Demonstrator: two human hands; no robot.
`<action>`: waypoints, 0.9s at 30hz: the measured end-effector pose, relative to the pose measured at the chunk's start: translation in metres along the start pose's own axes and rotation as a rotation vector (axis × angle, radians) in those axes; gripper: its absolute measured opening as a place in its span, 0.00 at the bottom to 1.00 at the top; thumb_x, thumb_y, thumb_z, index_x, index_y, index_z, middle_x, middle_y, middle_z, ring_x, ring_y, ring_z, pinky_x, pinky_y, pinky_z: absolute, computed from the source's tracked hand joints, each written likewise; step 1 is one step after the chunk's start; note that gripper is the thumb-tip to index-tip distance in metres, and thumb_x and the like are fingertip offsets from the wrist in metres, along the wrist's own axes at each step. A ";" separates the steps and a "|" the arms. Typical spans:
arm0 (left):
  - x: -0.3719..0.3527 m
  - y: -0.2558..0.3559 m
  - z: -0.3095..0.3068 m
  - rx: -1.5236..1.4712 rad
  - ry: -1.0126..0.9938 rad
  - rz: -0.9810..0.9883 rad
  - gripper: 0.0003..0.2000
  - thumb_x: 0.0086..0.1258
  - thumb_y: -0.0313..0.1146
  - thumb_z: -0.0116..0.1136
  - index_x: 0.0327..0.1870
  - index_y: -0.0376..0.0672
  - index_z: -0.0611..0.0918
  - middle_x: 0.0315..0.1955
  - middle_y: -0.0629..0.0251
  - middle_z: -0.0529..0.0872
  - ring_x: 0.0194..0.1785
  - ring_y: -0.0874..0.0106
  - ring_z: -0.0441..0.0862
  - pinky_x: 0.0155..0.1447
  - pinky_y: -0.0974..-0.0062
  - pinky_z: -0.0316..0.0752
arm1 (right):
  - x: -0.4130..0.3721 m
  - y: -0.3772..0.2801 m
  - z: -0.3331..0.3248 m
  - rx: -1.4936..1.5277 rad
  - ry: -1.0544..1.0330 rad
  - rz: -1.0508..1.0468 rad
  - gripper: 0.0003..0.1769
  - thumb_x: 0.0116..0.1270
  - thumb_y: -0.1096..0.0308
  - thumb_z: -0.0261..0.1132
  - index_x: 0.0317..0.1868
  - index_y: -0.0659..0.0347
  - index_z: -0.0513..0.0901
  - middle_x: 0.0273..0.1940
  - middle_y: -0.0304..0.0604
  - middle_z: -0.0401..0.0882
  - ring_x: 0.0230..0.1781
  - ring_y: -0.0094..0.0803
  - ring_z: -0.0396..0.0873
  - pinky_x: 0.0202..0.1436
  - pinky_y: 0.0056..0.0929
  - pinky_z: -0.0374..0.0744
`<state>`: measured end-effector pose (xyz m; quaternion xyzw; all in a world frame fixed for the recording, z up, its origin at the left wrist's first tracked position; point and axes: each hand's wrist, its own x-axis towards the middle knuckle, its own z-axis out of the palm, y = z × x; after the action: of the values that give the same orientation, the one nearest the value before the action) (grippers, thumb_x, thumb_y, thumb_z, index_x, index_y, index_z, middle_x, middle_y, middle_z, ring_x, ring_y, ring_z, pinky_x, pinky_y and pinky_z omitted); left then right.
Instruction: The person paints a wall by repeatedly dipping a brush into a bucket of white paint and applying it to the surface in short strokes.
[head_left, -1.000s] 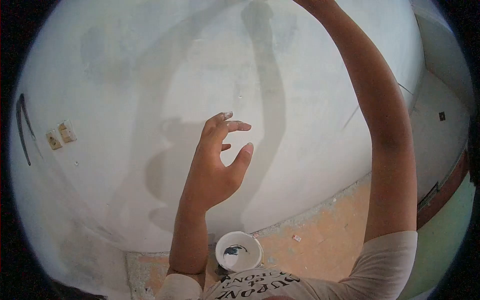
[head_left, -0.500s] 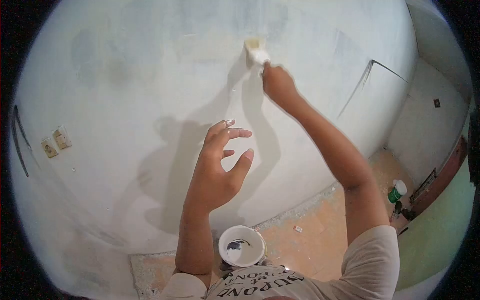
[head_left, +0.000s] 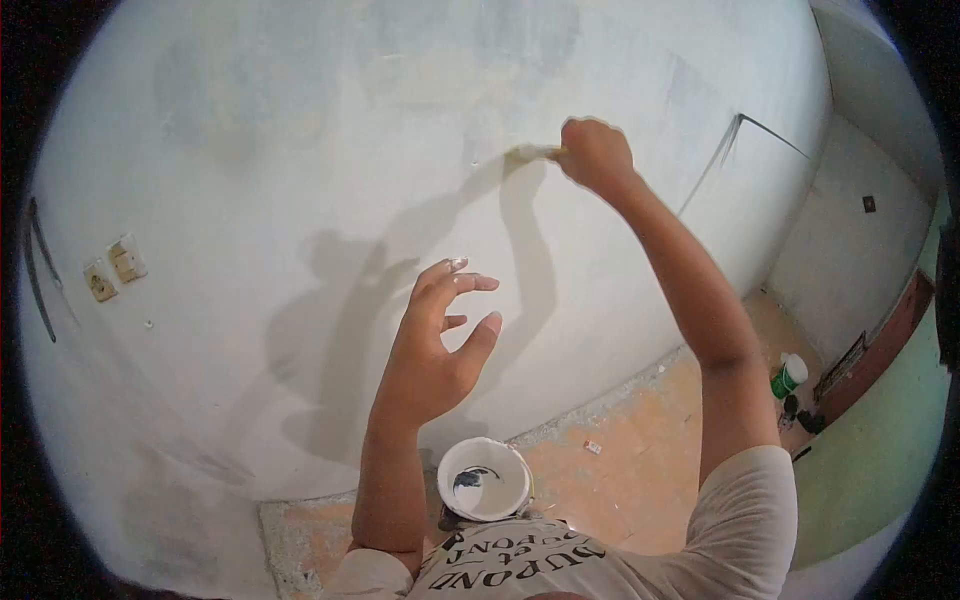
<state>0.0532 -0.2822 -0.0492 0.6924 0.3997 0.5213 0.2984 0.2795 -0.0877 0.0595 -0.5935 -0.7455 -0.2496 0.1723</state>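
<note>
A paintbrush [head_left: 528, 154] lies against the pale, patchy wall [head_left: 400, 170], its bristles pointing left. My right hand [head_left: 597, 158] is closed around its handle, at the upper middle of the view. Lower and to the left, my left hand [head_left: 440, 345] is raised in front of the wall with its fingers apart and curved, holding nothing. White paint marks one of its fingertips. Below it, near my shirt, a white bucket [head_left: 508, 488] has a dark patch inside.
Two wall sockets [head_left: 127, 259] are at the left, near dangling dark cables [head_left: 42, 265]. On the right, a dark wire [head_left: 770, 135] sticks out of the wall. A green and white bucket [head_left: 788, 376] stands on the orange floor [head_left: 640, 450].
My right hand has moved down and to the right with the brush, which has turned from upright to nearly level. My left hand sits slightly lower in view.
</note>
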 end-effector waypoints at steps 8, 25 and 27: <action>-0.002 -0.009 -0.001 -0.028 0.027 -0.007 0.17 0.68 0.28 0.60 0.58 0.41 0.78 0.68 0.52 0.68 0.70 0.57 0.70 0.62 0.62 0.77 | 0.074 0.014 -0.059 -0.247 0.505 -0.153 0.24 0.66 0.45 0.65 0.29 0.60 0.84 0.28 0.46 0.84 0.30 0.44 0.84 0.32 0.44 0.79; 0.002 -0.008 0.005 -0.075 -0.089 -0.070 0.16 0.69 0.30 0.61 0.57 0.42 0.79 0.68 0.51 0.68 0.72 0.58 0.69 0.63 0.60 0.76 | 0.015 -0.022 0.049 1.224 -0.412 0.467 0.29 0.79 0.41 0.43 0.29 0.57 0.63 0.18 0.35 0.60 0.12 0.25 0.56 0.14 0.30 0.55; 0.005 -0.007 0.005 -0.075 -0.101 -0.057 0.17 0.69 0.27 0.60 0.58 0.39 0.78 0.67 0.50 0.69 0.71 0.55 0.70 0.64 0.60 0.76 | 0.002 -0.018 0.055 1.205 -0.555 0.488 0.27 0.79 0.42 0.42 0.29 0.55 0.60 0.18 0.36 0.60 0.13 0.25 0.55 0.15 0.29 0.53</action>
<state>0.0575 -0.2742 -0.0542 0.6945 0.3838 0.4918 0.3585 0.2633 -0.0578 0.0125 -0.5866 -0.6160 0.4130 0.3253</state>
